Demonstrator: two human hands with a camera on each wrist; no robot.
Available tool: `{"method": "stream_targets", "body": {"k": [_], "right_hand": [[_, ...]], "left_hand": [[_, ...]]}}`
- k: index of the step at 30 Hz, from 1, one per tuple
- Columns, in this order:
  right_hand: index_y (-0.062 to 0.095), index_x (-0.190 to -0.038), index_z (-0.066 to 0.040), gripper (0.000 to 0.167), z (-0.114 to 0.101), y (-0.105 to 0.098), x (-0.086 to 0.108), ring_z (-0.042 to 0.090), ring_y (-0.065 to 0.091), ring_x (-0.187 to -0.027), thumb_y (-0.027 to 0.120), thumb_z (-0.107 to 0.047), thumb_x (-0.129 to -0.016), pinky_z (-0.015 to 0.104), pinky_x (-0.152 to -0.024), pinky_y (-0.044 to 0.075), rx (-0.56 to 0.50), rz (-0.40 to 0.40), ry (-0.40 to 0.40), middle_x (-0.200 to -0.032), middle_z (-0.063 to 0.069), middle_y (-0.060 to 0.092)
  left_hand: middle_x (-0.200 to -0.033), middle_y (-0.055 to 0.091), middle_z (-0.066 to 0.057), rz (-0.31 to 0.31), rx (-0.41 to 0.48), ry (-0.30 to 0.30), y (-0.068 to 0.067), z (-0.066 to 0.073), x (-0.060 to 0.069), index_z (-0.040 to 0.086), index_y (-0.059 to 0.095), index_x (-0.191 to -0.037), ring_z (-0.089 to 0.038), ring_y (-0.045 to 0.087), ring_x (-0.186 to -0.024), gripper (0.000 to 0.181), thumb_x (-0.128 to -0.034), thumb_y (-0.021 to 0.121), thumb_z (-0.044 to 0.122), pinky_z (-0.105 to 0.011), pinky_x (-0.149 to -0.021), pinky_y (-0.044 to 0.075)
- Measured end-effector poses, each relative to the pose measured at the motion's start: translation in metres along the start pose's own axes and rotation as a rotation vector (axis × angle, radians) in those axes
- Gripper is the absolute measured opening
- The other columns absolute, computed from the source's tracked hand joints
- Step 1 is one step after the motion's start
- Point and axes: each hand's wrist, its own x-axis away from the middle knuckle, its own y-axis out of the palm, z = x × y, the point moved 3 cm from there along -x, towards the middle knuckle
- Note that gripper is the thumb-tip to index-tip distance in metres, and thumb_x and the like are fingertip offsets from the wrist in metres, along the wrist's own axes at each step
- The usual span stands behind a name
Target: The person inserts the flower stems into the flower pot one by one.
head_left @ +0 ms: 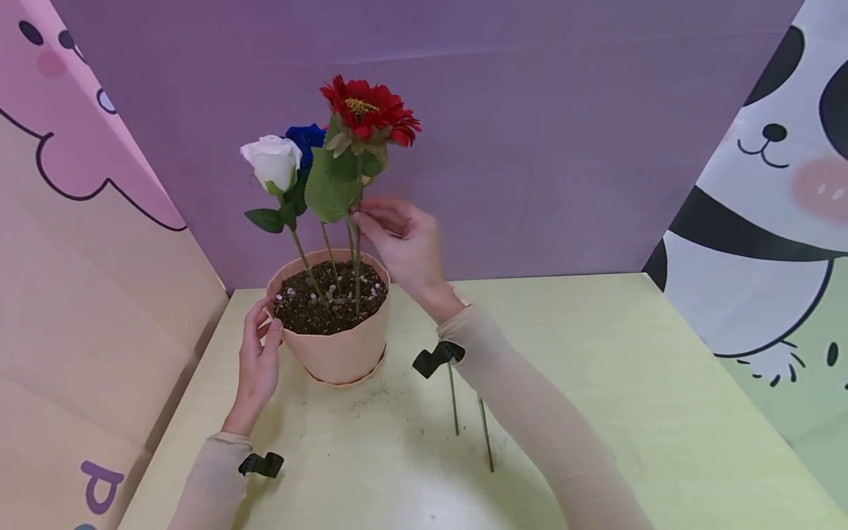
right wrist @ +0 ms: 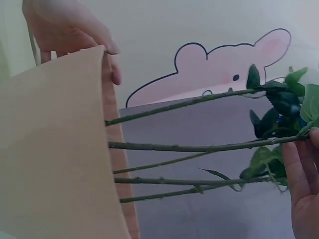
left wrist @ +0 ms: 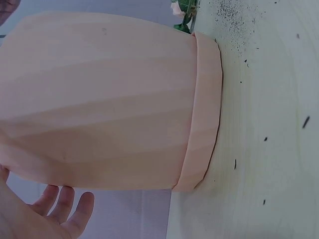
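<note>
A peach flower pot of dark soil stands at the table's back left. My left hand holds its left rim; in the right wrist view that hand's thumb and fingers straddle the rim. My right hand pinches the stem of a red artificial flower just beneath its leaves, above the pot's right side. That stem stands upright with its lower end in the soil. A white rose leans left, and a blue flower is partly hidden behind. Several stems rise from the pot.
Two thin stems lie on the table right of the pot, partly under my right forearm. Soil crumbs are scattered before the pot. A purple backdrop stands behind, with printed panels at both sides.
</note>
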Motion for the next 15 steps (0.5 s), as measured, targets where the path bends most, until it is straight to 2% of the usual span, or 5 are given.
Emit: {"method": "stream_targets", "body": {"k": [3,5,8,15], "right_hand": [[0.076,-0.116,0.005,0.021,0.006,0.008,0.005,0.034,0.079,-0.096,0.076,-0.001,-0.096,0.03,-0.082,0.065,0.073,-0.035,0.033,-0.111,0.023,0.08],[0.076,-0.117,0.003,0.021,0.01,0.012,0.008,0.033,0.079,-0.098,0.076,-0.004,-0.097,0.027,-0.083,0.064,0.114,-0.068,0.048,-0.112,0.02,0.08],[0.076,-0.117,0.001,0.02,0.016,0.017,0.011,0.029,0.079,-0.102,0.075,-0.006,-0.099,0.027,-0.089,0.063,0.157,-0.102,0.056,-0.113,0.018,0.08],[0.075,-0.122,-0.001,0.023,0.026,0.023,0.016,0.031,0.077,-0.094,0.068,-0.013,-0.104,0.027,-0.083,0.061,0.28,-0.195,0.086,-0.11,0.016,0.08]], "left_hand": [[-0.169,0.038,-0.013,-0.006,0.011,-0.004,0.0,0.0,0.001,0.018,0.03,-0.167,-0.019,0.048,-0.137,0.052,-0.1167,0.04,0.024,-0.012,-0.099,0.042],[-0.169,0.037,-0.012,-0.006,0.018,-0.005,0.0,-0.001,0.001,0.018,0.029,-0.167,-0.018,0.048,-0.137,0.052,-0.1167,0.04,0.024,-0.012,-0.1,0.042],[-0.169,0.037,-0.013,-0.008,0.024,-0.005,0.001,-0.001,0.001,0.019,0.029,-0.168,-0.011,0.048,-0.135,0.052,-0.1167,0.04,0.024,-0.011,-0.1,0.042],[-0.169,0.037,-0.012,0.005,0.025,0.003,0.0,-0.001,0.0,0.018,0.03,-0.167,-0.003,0.047,-0.131,0.052,-0.1166,0.041,0.024,-0.01,-0.1,0.041]]}}
